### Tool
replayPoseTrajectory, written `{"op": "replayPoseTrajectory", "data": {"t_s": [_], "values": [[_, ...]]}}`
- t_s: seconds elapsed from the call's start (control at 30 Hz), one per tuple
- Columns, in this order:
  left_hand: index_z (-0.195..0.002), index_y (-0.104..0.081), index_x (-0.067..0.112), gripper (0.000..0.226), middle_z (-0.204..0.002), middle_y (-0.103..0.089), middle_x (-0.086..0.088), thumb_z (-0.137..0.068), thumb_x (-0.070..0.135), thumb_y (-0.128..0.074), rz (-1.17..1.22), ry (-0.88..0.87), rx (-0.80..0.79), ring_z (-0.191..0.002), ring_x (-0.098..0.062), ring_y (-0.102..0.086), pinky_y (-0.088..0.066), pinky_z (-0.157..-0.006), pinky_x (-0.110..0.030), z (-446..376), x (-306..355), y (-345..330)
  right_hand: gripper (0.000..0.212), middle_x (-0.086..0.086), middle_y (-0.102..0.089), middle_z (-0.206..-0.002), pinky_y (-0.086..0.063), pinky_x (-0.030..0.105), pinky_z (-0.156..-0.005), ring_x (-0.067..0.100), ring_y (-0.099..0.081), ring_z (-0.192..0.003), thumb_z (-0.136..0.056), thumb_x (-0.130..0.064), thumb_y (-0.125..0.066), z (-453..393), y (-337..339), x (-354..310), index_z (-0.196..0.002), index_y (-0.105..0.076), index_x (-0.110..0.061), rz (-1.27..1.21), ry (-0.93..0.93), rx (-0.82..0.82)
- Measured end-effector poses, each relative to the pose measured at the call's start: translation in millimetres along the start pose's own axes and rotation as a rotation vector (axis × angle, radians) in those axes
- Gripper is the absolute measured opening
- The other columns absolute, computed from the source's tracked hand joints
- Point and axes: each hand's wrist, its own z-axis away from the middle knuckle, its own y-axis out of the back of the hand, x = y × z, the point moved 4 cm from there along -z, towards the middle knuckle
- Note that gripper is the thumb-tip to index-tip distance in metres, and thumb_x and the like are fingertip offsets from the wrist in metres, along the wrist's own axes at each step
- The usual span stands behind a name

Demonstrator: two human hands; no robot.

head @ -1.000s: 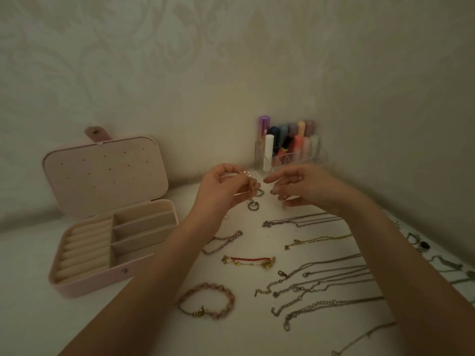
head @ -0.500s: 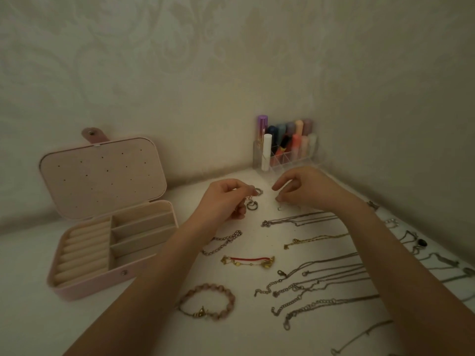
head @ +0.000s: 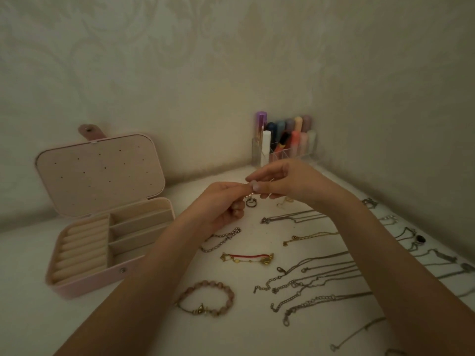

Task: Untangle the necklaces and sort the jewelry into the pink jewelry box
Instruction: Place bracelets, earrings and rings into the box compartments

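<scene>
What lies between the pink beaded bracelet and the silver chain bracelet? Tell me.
In the head view, the red cord bracelet lies between the pink beaded bracelet and the silver chain bracelet, touching neither.

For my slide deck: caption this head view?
Both hands pinch a small piece above laid-out chains; pink jewelry box open.

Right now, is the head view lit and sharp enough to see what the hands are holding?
Head view: dim, warm light with no glare; the left hand and right hand meet on something too small and soft to identify. Wide-angle bending curves the jewelry box and wall corner; the far-right chains blur.
</scene>
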Motion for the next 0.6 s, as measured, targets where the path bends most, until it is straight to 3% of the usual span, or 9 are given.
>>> {"op": "replayPoseTrajectory", "data": {"t_s": [0.07, 0.2, 0.3, 0.5, 0.6], "values": [[-0.06, -0.065, 0.013, 0.028, -0.051, -0.037, 0.005, -0.088, 0.013, -0.063, -0.023, 0.013, -0.029, -0.046, -0.005, -0.033, -0.031, -0.043, -0.017, -0.2, -1.5, -1.3, 0.017, -0.001, -0.072, -0.077, -0.048, 0.011, -0.06, -0.001, -0.063, -0.065, -0.079, -0.013, -0.074, 1.5, 0.6, 1.0, -0.096, -0.075, -0.014, -0.005, -0.004, -0.031], [-0.075, -0.066, 0.007, 0.016, -0.054, -0.044, 0.004, -0.089, 0.014, -0.062, -0.059, 0.03, -0.05, -0.048, -0.004, -0.039, -0.037, -0.046, -0.016, -0.8, -3.5, -3.6, 0.014, 0.004, -0.073, -0.079, -0.05, 0.013, -0.062, 0.005, -0.066, -0.066, -0.078, -0.01, -0.074, 2.7, 3.2, 2.8, -0.092, -0.074, -0.01, -0.02, -0.029, -0.066], [-0.074, -0.065, 0.009, 0.018, -0.056, -0.044, 0.004, -0.09, 0.016, -0.061, -0.06, 0.036, -0.074, -0.05, -0.005, -0.039, -0.037, -0.047, -0.017, -1.3, -3.0, -6.8, 0.01, 0.003, -0.074, -0.077, -0.052, 0.014, -0.064, 0.008, -0.068, -0.068, -0.077, -0.005, -0.074, 3.9, 9.0, 3.9, -0.086, -0.073, -0.008, -0.046, -0.054, -0.043], [-0.095, -0.073, 0.008, 0.014, -0.056, -0.05, 0.006, -0.088, 0.016, -0.064, -0.267, -0.04, -0.018, -0.047, -0.002, -0.042, -0.039, -0.046, -0.014, 1.3, 0.9, -5.6, 0.005, 0.001, -0.071, -0.077, -0.051, 0.012, -0.059, 0.007, -0.065, -0.068, -0.081, -0.01, -0.072, 1.3, 25.8, 10.7, -0.086, -0.07, -0.011, 0.027, -0.067, 0.139], [-0.088, -0.075, 0.016, 0.01, -0.048, -0.049, 0.01, -0.088, 0.017, -0.065, -0.41, -0.113, 0.077, -0.044, -0.004, -0.038, -0.035, -0.043, -0.015, 1.8, 1.5, -1.5, 0.004, -0.006, -0.067, -0.075, -0.045, 0.008, -0.056, 0.002, -0.059, -0.066, -0.082, -0.015, -0.072, -0.5, 33.7, 16.7, -0.085, -0.07, -0.015, 0.176, -0.05, 0.228]]}}
